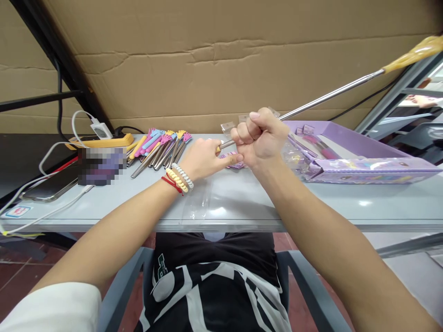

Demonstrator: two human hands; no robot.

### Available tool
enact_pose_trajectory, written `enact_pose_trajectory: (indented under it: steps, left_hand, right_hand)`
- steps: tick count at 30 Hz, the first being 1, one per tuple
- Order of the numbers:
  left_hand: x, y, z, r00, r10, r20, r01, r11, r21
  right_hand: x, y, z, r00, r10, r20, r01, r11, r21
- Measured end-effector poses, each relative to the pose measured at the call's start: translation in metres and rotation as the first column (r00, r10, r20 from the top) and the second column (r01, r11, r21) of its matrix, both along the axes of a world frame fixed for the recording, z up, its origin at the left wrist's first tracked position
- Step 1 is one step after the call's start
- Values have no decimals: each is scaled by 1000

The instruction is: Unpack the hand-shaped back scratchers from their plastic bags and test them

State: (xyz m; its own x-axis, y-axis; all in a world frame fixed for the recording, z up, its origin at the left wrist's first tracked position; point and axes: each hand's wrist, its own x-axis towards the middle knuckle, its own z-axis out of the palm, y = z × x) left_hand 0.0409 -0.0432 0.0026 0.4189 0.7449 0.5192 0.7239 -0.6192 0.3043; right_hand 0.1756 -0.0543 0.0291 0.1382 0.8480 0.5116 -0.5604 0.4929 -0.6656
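Note:
A telescopic back scratcher slants up to the right, its metal rod pulled out long. My right hand is wrapped in a fist around the rod. My left hand is closed on the lower end, where a bit of yellow shows by the fingers. The far yellow end at the upper right is blurred. Left of my hands lies a pile of back scratchers with pink, blue, yellow and purple hand-shaped heads. Small printed purple cards lie under and between my hands, partly hidden.
An open purple box holding packaged items stands on the right. Clear plastic bags lie on the grey table. At the left are a phone, white cables and a yellow-edged device. Cardboard walls the back.

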Motion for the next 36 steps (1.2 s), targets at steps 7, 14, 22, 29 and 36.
enact_pose_trajectory:
  steps: [7,14,22,29,36]
  left_hand:
    - [3,-6,10,962,-237,138,263,938,-225]
    - [-11,-9,22,832,-210,514,555,332,-763]
    - [-18,-5,21,794,-224,566,606,377,-700]
    - [-19,-7,24,863,-270,427,504,492,-709]
    - [-23,9,8,964,-256,71,250,780,-573]
  right_hand:
    - [21,-3,10,986,130,109,-138,988,71]
    - [33,-5,15,928,322,186,-353,920,167]
    - [35,-2,14,947,276,166,-299,944,142]
    - [40,2,15,929,344,139,-366,911,190]
    - [75,-6,27,990,40,138,-48,997,55]
